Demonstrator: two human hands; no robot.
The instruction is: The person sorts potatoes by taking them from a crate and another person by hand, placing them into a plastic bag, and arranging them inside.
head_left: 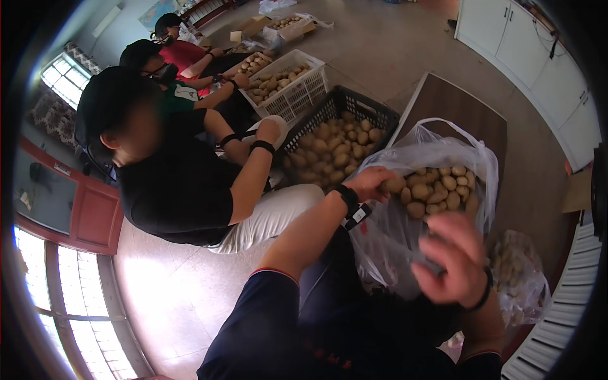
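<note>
My left hand (372,183) is closed around a potato (394,185) at the near left side of an open clear plastic bag (405,253). Several brown potatoes (437,190) lie heaped inside the bag. My right hand (455,259) is raised over the bag's near side, slightly blurred, with its fingers apart and bent and nothing visible between them. A dark band circles each of my wrists. Beyond my left hand stands a black crate (370,104) holding several more potatoes (335,142).
A person in black (177,171) sits close on my left, with two more people beyond. A white crate (304,95) of potatoes stands past the black one. A brown board (443,101) lies behind the bag. Another filled plastic bag (519,266) sits at my right.
</note>
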